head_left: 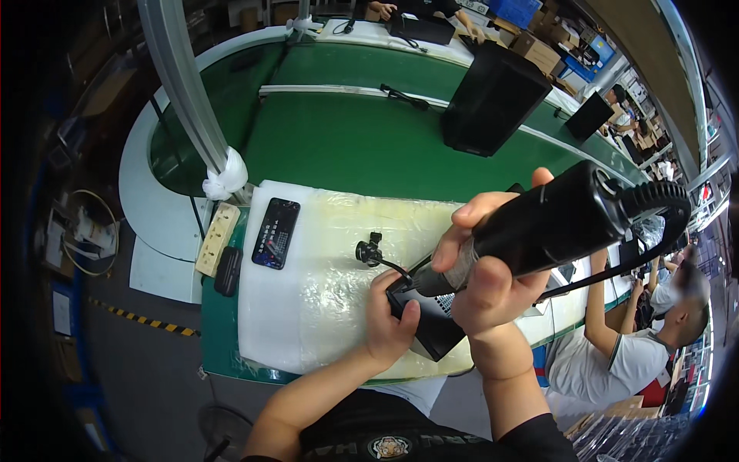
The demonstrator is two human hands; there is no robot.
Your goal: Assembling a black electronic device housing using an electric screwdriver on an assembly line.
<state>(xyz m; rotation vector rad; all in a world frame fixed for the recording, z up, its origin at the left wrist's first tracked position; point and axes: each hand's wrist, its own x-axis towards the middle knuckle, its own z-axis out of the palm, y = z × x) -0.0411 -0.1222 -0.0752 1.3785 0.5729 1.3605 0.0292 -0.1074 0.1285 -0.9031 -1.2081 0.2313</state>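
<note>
Black vented box [437, 337] in your left hand [390, 327], corded electric screwdriver [550, 219] in your right hand [500, 296]

Your left hand grips the box at its left side, on the near part of the padded bench [323, 308]. Your right hand is wrapped around the screwdriver, its nose angled down to the left over the box; you cannot tell here whether its tip touches. Just beyond the box lies a black cable end [371, 251]. Farther left are a smartphone [275, 233] and a cream power strip [217, 240]. On the far side, a black cabinet [496, 98] stands by the green conveyor belt [331, 142].
</note>
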